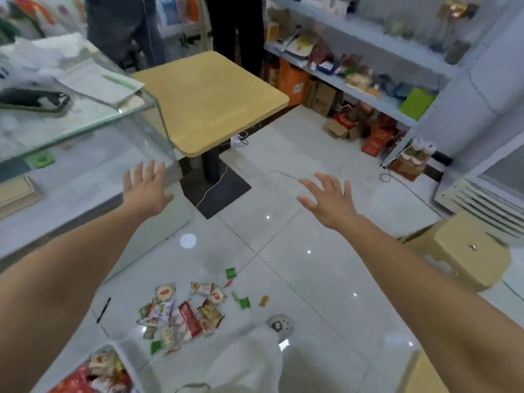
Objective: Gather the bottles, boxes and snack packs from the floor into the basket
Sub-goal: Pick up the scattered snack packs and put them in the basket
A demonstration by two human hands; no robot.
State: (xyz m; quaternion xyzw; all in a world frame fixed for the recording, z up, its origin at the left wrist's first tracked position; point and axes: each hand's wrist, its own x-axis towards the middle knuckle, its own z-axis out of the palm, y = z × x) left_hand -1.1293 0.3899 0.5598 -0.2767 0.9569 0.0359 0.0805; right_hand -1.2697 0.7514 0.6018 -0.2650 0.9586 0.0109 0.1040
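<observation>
Several snack packs (181, 316) lie scattered on the white tiled floor below my arms, among them a red box (189, 319) and small green wrappers (230, 273). A pale basket (124, 353) at the bottom left edge holds more packs. My left hand (146, 188) is stretched forward with fingers spread, holding nothing, near the glass counter's corner. Out over the bare floor my right hand (329, 201) is spread and empty too. Both hands are well above and beyond the packs.
A glass counter (85, 120) fills the left. A wooden table (209, 97) on a black pedestal stands ahead, with a person's legs (124, 26) behind it. Stocked shelves (368, 89) line the right wall. A beige stool (467, 251) sits at right; a black pen (103, 310) lies on the floor.
</observation>
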